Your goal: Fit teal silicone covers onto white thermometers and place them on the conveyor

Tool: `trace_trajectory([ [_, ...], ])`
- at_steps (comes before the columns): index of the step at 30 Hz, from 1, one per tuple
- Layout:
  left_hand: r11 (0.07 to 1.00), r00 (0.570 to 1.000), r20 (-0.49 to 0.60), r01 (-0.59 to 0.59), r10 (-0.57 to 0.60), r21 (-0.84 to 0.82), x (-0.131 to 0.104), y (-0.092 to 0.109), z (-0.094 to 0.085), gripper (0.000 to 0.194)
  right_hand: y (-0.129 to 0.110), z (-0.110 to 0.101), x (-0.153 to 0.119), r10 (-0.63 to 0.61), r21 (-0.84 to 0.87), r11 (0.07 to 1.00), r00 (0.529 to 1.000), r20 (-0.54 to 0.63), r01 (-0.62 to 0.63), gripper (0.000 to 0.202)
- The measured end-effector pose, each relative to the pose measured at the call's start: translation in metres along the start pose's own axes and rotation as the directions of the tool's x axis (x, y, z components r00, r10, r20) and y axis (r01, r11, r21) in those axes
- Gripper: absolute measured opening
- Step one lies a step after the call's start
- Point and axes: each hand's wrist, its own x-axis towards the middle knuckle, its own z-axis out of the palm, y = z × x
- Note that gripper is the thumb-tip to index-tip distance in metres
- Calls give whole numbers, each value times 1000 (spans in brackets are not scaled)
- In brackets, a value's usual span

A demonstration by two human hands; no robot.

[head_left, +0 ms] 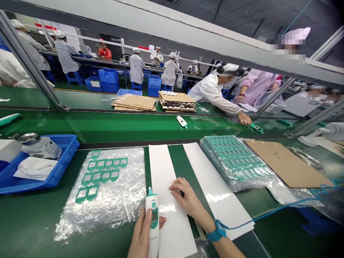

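A green counter [32,222] fills the lower view, and behind it runs a green belt [129,127] with one thermometer lying on it. Across the belt a co-worker in white [212,91] leans forward, one hand flat on the belt beside another green device. Further back, more people in white coats stand at a second line among blue crates.

On the counter, at left, sits a blue bin [61,161] holding a metal-capped bottle and white cloth. Next to it lies a clear plastic sheet [107,200] carrying rows of green frames [100,173]. At right a thicker stack of such sheets [236,159] lies just beside a brown cardboard [285,165]. Between them lie two long white strips: the near strip [166,190] runs toward the person, and the second strip [217,190] slants to the right.

The left hand [141,236] is clenched around a white and green thermometer [152,218], held upright over the near strip's left edge, tip up. The right hand [185,197] is released, fingers pressing down on the near strip; something dark seems tucked under the fingers, though it is too small to tell. Its wrist wears a blue strap [217,232] with a blue cord trailing right.
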Motion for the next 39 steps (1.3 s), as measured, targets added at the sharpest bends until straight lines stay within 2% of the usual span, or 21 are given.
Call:
trace_trajectory([
  [2, 992, 993, -2, -119, 120, 50, -7, 2, 3, 89, 0, 0, 0, 6, -3, 1000, 1000, 9, -6, 15],
  [6, 984, 990, 26, -144, 142, 107, -13, 1, 6, 83, -3, -1, 0, 27, -18, 999, 999, 25, -26, 15],
  [8, 986, 992, 16, -125, 124, 106, -12, -2, 7, 85, -7, -2, 0, 41, -25, 999, 998, 40, -41, 15],
  [11, 996, 996, -1, -89, 89, 21, -6, -5, 5, 90, -12, -5, 3, 66, -39, 997, 995, 69, -63, 13],
  [14, 996, 999, 19, 46, -45, -70, 3, -4, 0, 73, -18, -7, 7, 69, -88, 994, 993, 99, -60, 10],
  [16, 987, 991, 50, 126, -121, -103, 8, -2, -3, 63, -22, -8, 8, 24, -123, 992, 993, 113, -10, 11],
  [20, 975, 987, 48, 161, -155, -152, 13, -2, -6, 53, -28, -6, 2, -70, -167, 982, 990, 124, 91, 16],
  [23, 966, 976, 43, 216, -212, -142, 13, -1, -6, 50, -28, -1, -3, -51, -144, 987, 993, 108, 66, 15],
  [27, 957, 975, 54, 224, -217, -183, 10, 6, 0, 47, -25, 4, -3, -38, -101, 994, 998, 42, 42, 13],
  [30, 925, 965, 82, 261, -248, -275, 5, 18, 10, 42, -25, 1, 1, 32, 6, 999, 999, 21, -32, 17],
  [34, 906, 951, 203, 287, -232, -310, -1, 36, 19, 47, -37, -10, 5, 136, 257, 954, 987, 90, -154, 16],
  [39, 901, 937, 300, 280, -181, -331, -5, 46, 19, 57, -72, -12, 6, 105, 462, 862, 966, 238, -208, 20],
])
